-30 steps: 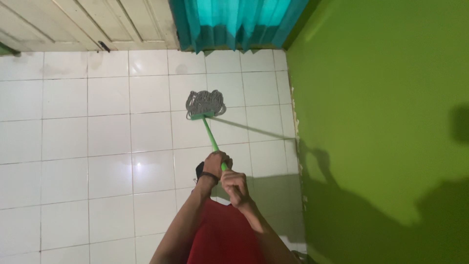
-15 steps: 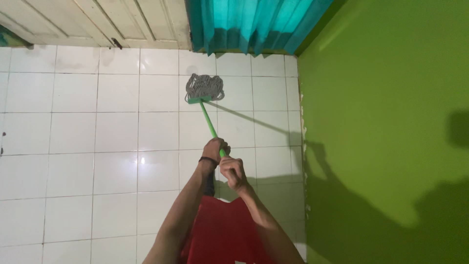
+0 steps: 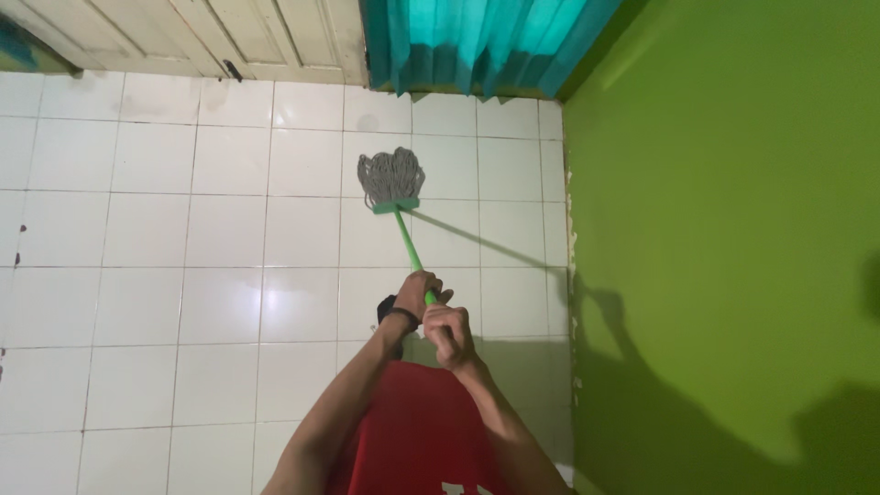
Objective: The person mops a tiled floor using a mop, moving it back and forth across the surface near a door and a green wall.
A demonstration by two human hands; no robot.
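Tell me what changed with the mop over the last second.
The mop head went away from the person toward the curtain, then came back toward them; it now lies on the white tiles about as far out as at the start. Both hands, left ahead of right, kept their grip on the green handle throughout.
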